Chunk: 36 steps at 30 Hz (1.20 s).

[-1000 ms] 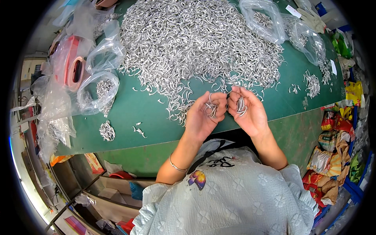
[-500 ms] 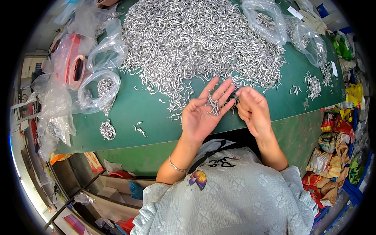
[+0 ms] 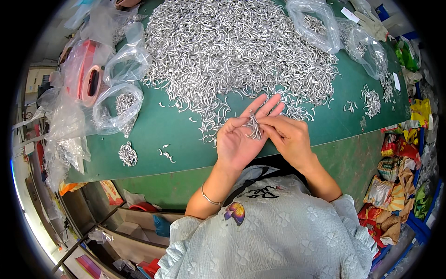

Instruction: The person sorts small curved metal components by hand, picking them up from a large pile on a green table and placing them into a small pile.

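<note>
My left hand is turned palm up over the table's near edge, fingers stretched out. A small bunch of curved silver metal pieces lies in its palm beside the thumb. My right hand comes from the right, thumb and forefinger pinched at the bunch; the fingertips partly hide the piece between them. Just beyond both hands spreads a large heap of the same curved pieces on the green table.
Clear plastic bags holding metal pieces stand at left, near a pink-red basket-like object. A small pile lies at the near left, another at right. More bags are at the far right; colourful packages fill a shelf below.
My right hand has moved left and down, from beside the left fingertips to the bunch in the left palm. The left hand has barely shifted.
</note>
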Tool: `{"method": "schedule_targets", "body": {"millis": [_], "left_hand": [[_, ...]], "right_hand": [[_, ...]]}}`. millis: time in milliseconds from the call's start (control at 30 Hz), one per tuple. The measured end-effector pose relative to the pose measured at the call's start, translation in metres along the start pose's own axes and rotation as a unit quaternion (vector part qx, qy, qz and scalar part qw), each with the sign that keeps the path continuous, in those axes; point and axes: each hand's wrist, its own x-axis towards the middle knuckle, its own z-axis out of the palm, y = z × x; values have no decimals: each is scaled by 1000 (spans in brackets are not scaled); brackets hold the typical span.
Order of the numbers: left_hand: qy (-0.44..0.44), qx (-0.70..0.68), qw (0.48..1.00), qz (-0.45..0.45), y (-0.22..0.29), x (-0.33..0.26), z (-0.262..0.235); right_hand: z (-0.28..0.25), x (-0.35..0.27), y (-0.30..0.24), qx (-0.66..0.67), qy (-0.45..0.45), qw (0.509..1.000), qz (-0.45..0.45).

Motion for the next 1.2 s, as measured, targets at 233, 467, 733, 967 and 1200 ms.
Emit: {"method": "schedule_targets", "body": {"millis": [233, 467, 733, 967, 1200], "left_hand": [[-5, -26, 1000, 6, 2, -1, -1], [17, -33, 999, 27, 1, 0, -1], [71, -25, 996, 44, -2, 1, -12], [121, 51, 991, 34, -17, 4, -11], [107, 20, 994, 23, -16, 2, -26]], "right_hand": [[-9, 5, -9, 34, -3, 997, 67], [-28, 4, 3, 347, -64, 899, 260], [-15, 6, 5, 482, -23, 814, 324], [9, 9, 2, 169, 39, 971, 163], [3, 14, -3, 48, 45, 997, 42]]}}
